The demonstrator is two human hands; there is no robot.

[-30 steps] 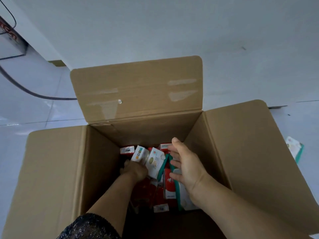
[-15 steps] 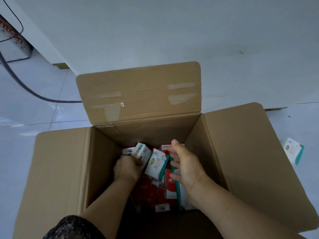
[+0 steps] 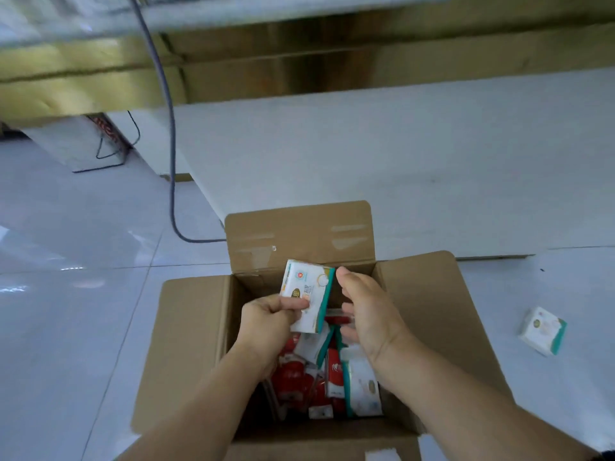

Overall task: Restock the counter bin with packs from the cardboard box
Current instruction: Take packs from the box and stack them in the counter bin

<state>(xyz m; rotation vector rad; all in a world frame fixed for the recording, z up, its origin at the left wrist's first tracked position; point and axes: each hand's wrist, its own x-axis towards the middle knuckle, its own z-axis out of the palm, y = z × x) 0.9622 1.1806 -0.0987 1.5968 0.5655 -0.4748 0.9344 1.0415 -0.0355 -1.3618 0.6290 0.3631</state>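
An open cardboard box [image 3: 186, 344] stands on the floor in front of me, flaps spread. Inside lie several red packs [image 3: 293, 377] and white-and-teal packs [image 3: 362, 384]. My left hand [image 3: 266, 317] is shut on a white-and-teal pack [image 3: 307, 294], held upright above the box's opening. My right hand [image 3: 369, 314] hovers just right of that pack, fingers spread and curved, holding nothing. The counter bin is not in view.
A loose white-and-teal pack [image 3: 542, 331] lies on the glossy tile floor right of the box. A white counter front [image 3: 382, 168] rises behind the box. A grey cable [image 3: 171, 144] hangs down and runs behind the box's back flap.
My left hand lifted a white-and-teal pack up out of the box. My right hand rose with it and opened. The view tilted up, showing more of the counter.
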